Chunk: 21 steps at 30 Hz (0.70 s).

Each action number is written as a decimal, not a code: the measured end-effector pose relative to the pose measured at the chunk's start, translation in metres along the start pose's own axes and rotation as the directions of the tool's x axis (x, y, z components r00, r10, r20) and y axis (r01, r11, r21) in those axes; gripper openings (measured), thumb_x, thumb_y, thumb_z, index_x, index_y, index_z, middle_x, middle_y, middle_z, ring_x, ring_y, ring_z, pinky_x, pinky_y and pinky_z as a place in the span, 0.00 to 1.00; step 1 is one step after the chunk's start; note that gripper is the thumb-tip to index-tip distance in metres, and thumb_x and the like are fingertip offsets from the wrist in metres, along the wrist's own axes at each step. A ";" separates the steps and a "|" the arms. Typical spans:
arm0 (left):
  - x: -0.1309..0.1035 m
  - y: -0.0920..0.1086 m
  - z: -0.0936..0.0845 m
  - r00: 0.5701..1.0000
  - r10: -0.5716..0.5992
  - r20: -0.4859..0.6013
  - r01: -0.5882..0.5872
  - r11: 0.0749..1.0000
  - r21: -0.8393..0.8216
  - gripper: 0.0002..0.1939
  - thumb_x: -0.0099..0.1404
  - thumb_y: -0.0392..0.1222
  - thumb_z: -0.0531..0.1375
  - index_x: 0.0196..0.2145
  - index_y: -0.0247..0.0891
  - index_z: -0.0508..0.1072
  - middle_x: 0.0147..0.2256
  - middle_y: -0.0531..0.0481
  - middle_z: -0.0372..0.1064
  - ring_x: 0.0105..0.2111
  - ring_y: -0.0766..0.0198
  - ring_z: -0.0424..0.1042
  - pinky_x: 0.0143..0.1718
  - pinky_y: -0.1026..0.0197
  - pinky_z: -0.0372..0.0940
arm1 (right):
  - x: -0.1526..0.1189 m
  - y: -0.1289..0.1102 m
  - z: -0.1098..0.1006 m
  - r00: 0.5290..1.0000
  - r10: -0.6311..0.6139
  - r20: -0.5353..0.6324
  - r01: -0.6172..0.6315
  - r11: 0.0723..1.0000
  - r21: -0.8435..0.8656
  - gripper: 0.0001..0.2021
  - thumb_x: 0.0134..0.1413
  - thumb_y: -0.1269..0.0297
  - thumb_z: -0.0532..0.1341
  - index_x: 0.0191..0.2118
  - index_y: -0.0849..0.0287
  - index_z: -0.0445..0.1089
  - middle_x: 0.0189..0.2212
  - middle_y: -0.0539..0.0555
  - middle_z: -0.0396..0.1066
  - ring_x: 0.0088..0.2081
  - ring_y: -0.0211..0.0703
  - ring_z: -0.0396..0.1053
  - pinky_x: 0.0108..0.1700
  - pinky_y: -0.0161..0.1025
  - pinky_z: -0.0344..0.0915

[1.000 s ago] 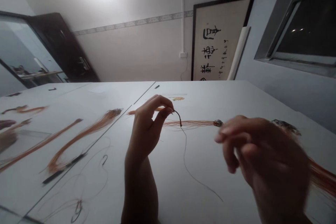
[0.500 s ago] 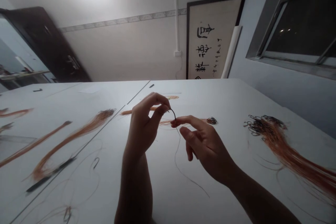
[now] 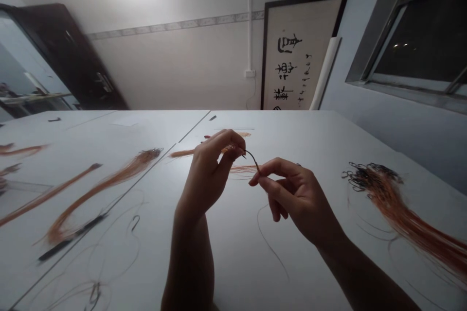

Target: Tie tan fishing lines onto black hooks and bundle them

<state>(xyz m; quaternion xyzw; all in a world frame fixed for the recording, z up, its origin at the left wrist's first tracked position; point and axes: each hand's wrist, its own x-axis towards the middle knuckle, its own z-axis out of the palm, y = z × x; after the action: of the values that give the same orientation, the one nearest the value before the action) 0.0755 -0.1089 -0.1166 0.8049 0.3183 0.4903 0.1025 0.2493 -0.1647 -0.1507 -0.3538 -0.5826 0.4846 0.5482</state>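
Between my hands, above the table, is a large dark fish hook point(image 3: 252, 157) with its curve facing up. My left hand point(image 3: 213, 167) pinches the bend end between thumb and index finger. At the other end, the thumb and index finger of my right hand point(image 3: 292, 194) are closed on the shank, hiding its tip. A thin line point(image 3: 268, 240) trails from below my right hand down over the white tabletop. Behind my hands lie thin orange strands point(image 3: 243, 169), partly covered by them.
On the right lies a thick bundle of orange lines point(image 3: 408, 214) with dark hooks at its end. More orange bundles point(image 3: 98, 187) lie on the left, near a loose hook point(image 3: 135, 222) and a black stick point(image 3: 73, 239). A seam crosses the white table point(image 3: 233, 272).
Both hands and the hook have shifted slightly right in view. My right thumb has come up against the index finger, pinching the shank; before, the thumb stood apart from it.
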 end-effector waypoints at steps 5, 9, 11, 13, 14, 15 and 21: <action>0.000 0.003 -0.001 0.999 0.043 -0.022 -0.043 0.999 0.002 0.08 0.70 0.32 0.55 0.33 0.39 0.69 0.31 0.54 0.70 0.42 0.65 0.71 0.42 0.58 0.63 | 0.000 0.003 -0.005 0.994 -0.055 0.094 0.052 0.998 0.031 0.09 0.62 0.62 0.61 0.47 0.54 0.73 0.43 0.51 0.75 0.17 0.23 0.61 0.18 0.25 0.60; 0.000 0.004 -0.001 0.996 0.087 -0.013 -0.087 0.996 -0.021 0.09 0.69 0.31 0.55 0.32 0.39 0.69 0.31 0.53 0.69 0.42 0.65 0.71 0.43 0.58 0.63 | 0.001 0.006 -0.003 0.987 -0.058 0.151 0.042 0.994 0.105 0.10 0.63 0.57 0.60 0.44 0.56 0.75 0.40 0.52 0.76 0.16 0.23 0.61 0.16 0.26 0.56; 0.000 0.005 0.000 0.995 0.098 -0.009 -0.098 0.995 -0.023 0.10 0.69 0.29 0.54 0.31 0.39 0.69 0.31 0.53 0.68 0.40 0.65 0.71 0.43 0.58 0.63 | 0.003 0.007 -0.001 0.992 -0.048 0.119 0.032 0.991 0.131 0.09 0.61 0.57 0.63 0.39 0.57 0.75 0.36 0.51 0.76 0.15 0.23 0.61 0.16 0.25 0.56; 0.000 0.007 0.000 0.995 0.097 -0.013 -0.097 0.995 -0.011 0.09 0.69 0.30 0.55 0.32 0.39 0.70 0.32 0.53 0.69 0.40 0.65 0.71 0.44 0.58 0.63 | 0.003 0.009 -0.001 0.997 -0.042 0.067 0.033 0.989 0.141 0.08 0.58 0.58 0.65 0.35 0.57 0.76 0.34 0.50 0.76 0.15 0.23 0.61 0.16 0.24 0.56; 0.000 0.009 0.000 0.996 0.093 -0.014 -0.093 0.996 0.001 0.08 0.69 0.31 0.56 0.32 0.39 0.70 0.32 0.52 0.70 0.40 0.65 0.72 0.44 0.57 0.64 | 0.003 0.009 -0.001 0.998 -0.040 0.040 0.034 0.989 0.145 0.08 0.57 0.58 0.67 0.34 0.57 0.76 0.33 0.49 0.76 0.15 0.23 0.60 0.16 0.24 0.56; 0.000 0.011 0.000 0.996 0.086 -0.015 -0.086 0.996 0.013 0.07 0.69 0.33 0.57 0.34 0.40 0.71 0.33 0.52 0.71 0.41 0.64 0.72 0.45 0.57 0.64 | 0.003 0.009 -0.001 0.999 -0.036 0.020 0.032 0.988 0.149 0.07 0.56 0.59 0.68 0.33 0.57 0.76 0.32 0.49 0.76 0.15 0.23 0.60 0.16 0.24 0.57; -0.007 0.025 -0.003 0.995 0.097 0.012 -0.096 0.995 -0.028 0.07 0.68 0.41 0.60 0.44 0.41 0.74 0.42 0.51 0.75 0.47 0.63 0.73 0.53 0.56 0.66 | -0.001 0.003 0.000 1.000 0.002 0.006 -0.003 0.986 0.164 0.06 0.54 0.63 0.69 0.31 0.59 0.75 0.27 0.48 0.73 0.15 0.24 0.59 0.16 0.25 0.55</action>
<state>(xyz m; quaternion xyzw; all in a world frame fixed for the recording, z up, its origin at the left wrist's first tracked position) 0.0812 -0.1332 -0.1077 0.8211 0.2716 0.4935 0.0919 0.2487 -0.1649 -0.1536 -0.3068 -0.5419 0.5328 0.5730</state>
